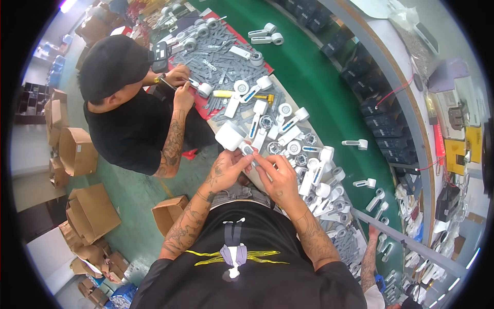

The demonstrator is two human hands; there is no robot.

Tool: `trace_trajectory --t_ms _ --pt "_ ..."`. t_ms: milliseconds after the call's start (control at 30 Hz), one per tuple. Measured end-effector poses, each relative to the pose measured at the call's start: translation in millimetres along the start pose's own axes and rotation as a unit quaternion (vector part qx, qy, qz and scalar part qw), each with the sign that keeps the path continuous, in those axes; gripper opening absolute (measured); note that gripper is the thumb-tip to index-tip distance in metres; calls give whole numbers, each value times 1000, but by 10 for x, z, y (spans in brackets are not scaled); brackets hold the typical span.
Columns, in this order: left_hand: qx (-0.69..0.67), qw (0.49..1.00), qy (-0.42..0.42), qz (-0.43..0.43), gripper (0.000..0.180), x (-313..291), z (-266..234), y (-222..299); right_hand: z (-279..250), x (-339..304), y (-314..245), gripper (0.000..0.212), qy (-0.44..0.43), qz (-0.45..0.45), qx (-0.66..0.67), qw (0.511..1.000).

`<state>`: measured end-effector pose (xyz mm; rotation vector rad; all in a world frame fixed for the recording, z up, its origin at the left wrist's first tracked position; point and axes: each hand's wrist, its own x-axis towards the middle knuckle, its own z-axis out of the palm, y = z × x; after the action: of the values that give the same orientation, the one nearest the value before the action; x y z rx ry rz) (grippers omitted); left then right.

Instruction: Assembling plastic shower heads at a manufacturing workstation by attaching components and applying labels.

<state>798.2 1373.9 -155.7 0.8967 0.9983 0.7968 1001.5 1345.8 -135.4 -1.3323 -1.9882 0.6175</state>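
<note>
Handwork at the handle [248, 150] looks like our current step: our left hand [228, 168] grips the white device [237, 140], its head [228, 134] just beyond the fingers [241, 163], our right hand [278, 177] pinches the near end, next move calls for steady left, careful right.

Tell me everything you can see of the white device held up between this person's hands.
The white device looks like smooth plastic: a bulky, rounded head on a slimmer handle with a grey section. It is tilted, head toward the picture's upper left, handle running down to the right. The left hand holds the handle; the right hand's fingertips are at its lower end, mostly hidden.
</note>
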Motion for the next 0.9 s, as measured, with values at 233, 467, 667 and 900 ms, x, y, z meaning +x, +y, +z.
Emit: trace_trajectory --t_ms 233,467,667,900 --pt "-38 999 -14 28 42 -10 19 8 -160 142 9 42 -3 -18 56 998" --pt "67 994 -87 -14 43 -96 99 22 -186 254 72 40 -135 229 405 875" --pt "18 999 -35 0 47 -79 119 31 43 254 57 39 -85 256 471 840" --pt "-104 993 63 4 42 -58 36 -42 -21 195 -123 48 32 -20 49 998"
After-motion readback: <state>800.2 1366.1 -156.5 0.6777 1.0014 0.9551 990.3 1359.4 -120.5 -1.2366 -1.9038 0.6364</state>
